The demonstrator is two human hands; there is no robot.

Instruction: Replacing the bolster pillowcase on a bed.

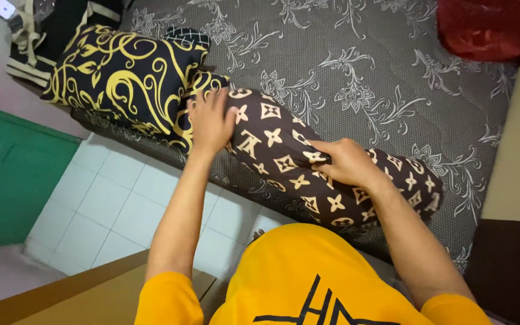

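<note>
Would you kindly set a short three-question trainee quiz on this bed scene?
1. True or false: the left hand rests on the end of the long brown bolster with cream motifs.
2. What does the right hand pinch?
3. Which lies beside the bolster: A, black square pillow with yellow swirls; B, a blue blanket?

Key: 1 true; 2 the bolster's cover; 3 A.
</note>
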